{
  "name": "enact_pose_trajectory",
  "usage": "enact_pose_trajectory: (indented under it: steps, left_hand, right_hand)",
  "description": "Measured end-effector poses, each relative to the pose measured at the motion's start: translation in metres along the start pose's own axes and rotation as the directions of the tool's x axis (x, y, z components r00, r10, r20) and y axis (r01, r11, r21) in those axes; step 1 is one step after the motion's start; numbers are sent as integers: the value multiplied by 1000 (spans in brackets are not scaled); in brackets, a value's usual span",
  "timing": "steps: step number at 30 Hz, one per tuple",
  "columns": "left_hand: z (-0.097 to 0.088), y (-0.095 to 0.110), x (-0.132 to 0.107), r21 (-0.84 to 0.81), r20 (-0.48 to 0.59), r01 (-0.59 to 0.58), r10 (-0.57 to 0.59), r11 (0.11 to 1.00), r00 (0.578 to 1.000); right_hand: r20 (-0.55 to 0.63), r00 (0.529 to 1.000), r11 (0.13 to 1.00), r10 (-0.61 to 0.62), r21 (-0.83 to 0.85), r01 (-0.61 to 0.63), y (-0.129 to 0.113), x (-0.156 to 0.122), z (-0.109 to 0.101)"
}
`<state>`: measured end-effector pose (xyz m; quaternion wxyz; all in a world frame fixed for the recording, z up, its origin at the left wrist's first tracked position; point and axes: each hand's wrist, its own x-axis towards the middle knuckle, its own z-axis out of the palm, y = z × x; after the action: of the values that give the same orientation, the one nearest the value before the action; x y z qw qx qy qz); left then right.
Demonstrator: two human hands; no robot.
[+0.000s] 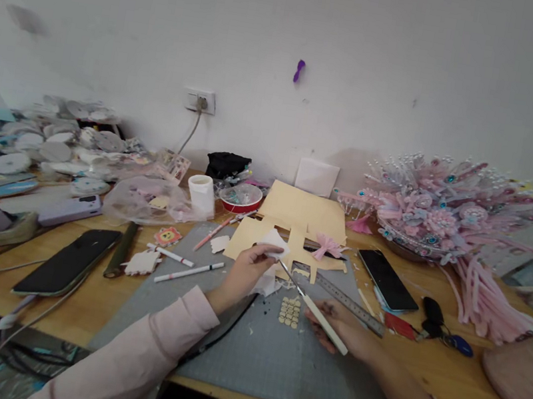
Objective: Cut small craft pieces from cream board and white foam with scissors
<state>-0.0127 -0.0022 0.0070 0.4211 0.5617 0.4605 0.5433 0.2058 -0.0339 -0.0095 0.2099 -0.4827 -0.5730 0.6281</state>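
Note:
My left hand (pixel 248 269) is closed on a small white paper piece (pixel 274 242), held above the grey cutting mat (pixel 267 355). My right hand (pixel 344 330) grips a white craft knife (pixel 313 307) whose tip points up-left to the paper in my left hand. A small tan cut-out sheet with rows of holes (pixel 290 312) lies on the mat between my hands. More white paper scraps (pixel 266 285) sit under my left hand. Tan card sheets (pixel 301 222) lie just beyond, and a metal ruler (pixel 339 295) runs beside my right hand.
Two dark phones (pixel 67 260) (pixel 388 279) flank the mat. White pens (pixel 188 272), a white cup (pixel 201 194), a red-rimmed bowl (pixel 241 197) and a plastic bag (pixel 147 201) stand behind. A pink beaded bouquet (pixel 447 211) fills the right; discs pile (pixel 53 139) at left.

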Motion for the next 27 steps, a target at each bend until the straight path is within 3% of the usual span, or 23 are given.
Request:
enact_pose_trajectory:
  steps: [11,18,27]
  left_hand:
    - [1,2,0,20,0,14,-14,1000,1000]
    - [1,3,-1,12,-14,9,-9,1000,1000]
    - [0,-1,-1,-14,-42,14,-14,1000,999]
  right_hand:
    - [-13,1000,999,12,-39,-13,-6,-3,2]
    - [38,999,999,5,-52,-3,-7,-1,1]
    - [-53,997,999,50,-8,-51,-13,-6,5]
